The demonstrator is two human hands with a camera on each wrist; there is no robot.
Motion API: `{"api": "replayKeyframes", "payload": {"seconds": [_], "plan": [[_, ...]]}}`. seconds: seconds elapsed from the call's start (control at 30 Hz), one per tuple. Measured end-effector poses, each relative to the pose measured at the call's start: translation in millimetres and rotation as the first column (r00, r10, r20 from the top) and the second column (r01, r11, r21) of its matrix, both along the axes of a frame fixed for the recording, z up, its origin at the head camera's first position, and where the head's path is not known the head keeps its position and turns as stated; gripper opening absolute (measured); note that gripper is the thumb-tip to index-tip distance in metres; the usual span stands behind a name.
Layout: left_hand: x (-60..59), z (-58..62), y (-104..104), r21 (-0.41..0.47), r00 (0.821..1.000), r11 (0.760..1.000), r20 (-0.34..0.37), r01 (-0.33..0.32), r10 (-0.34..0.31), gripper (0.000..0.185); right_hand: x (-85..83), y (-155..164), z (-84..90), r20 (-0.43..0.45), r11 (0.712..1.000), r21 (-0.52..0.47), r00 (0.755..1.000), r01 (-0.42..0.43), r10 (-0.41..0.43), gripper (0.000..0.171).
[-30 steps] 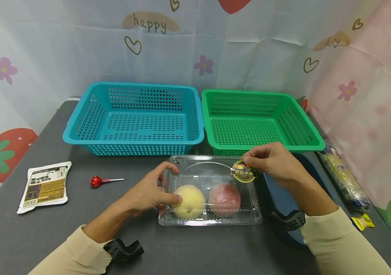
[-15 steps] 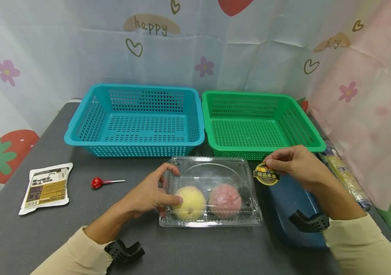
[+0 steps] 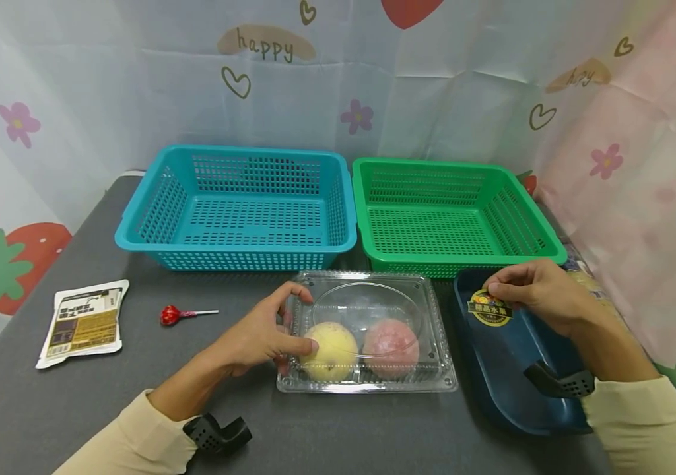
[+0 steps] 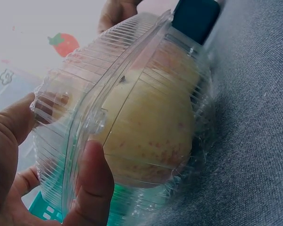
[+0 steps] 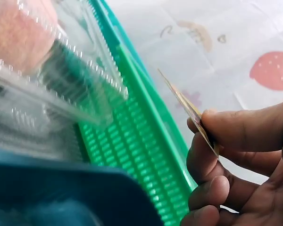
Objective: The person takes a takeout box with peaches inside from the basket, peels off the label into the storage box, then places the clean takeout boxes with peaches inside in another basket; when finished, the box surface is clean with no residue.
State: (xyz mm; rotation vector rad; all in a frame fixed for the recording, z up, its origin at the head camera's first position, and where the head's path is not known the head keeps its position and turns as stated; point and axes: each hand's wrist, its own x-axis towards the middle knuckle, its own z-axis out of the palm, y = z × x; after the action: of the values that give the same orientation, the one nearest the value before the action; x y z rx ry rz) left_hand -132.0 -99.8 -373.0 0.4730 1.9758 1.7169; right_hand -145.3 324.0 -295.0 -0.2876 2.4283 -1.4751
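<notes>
A clear plastic clamshell fruit box (image 3: 373, 293) lies closed on the dark table, with a yellow speckled fruit (image 3: 331, 359) and a pink round fruit (image 3: 393, 349) inside. My left hand (image 3: 261, 331) grips the box by its left side, the thumb (image 4: 92, 179) on the front face in the left wrist view and the fingers round the far side. To the right of the box, my right hand (image 3: 546, 297) pinches a round black-and-gold label sticker (image 3: 490, 311) between thumb and fingertips. Over the dark blue tub (image 3: 492, 389), the sticker appears edge-on in the right wrist view.
Behind the box stand a blue basket (image 3: 255, 249) and a green basket (image 3: 463, 259). At left lie a red lollipop (image 3: 170, 315) and a white-and-gold packet (image 3: 85, 323). A long bag (image 3: 587, 280) shows partly behind the right hand.
The right hand has moved rightward with the sticker, from over the lid's upper right corner to above the dark blue tub. The left hand and the box stay put.
</notes>
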Motion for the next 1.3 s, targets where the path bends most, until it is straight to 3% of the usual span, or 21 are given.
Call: {"api": "replayKeyframes", "payload": {"seconds": [0.37, 0.6, 0.93, 1.3], "plan": [[0.1, -1.2, 0.9, 0.023, 1.000, 1.000, 0.010, -0.003, 0.003, 0.063, -7.3, 21.2, -15.8, 0.050, 0.994, -0.033, 0.993, -0.103, 0.105, 0.020], [0.4, -0.9, 1.0, 0.021, 1.000, 1.000, 0.010, -0.010, 0.010, 0.063, -13.1, 33.4, -29.3, 0.097, 0.992, -0.053, 0.988, -0.116, 0.121, 0.019], [0.4, -1.2, 1.0, 0.033, 1.000, 0.999, 0.015, -0.006, 0.005, 0.064, -19.9, 44.5, -47.2, 0.221, 0.995, 0.019, 0.971, -0.102, 0.095, 0.024], [1.1, -0.7, 2.8, 0.030, 1.000, 0.999, 0.017, -0.015, 0.014, 0.063, -22.1, 46.0, -60.4, 0.215, 0.984, 0.163, 0.976, -0.076, 0.040, 0.025]]}}
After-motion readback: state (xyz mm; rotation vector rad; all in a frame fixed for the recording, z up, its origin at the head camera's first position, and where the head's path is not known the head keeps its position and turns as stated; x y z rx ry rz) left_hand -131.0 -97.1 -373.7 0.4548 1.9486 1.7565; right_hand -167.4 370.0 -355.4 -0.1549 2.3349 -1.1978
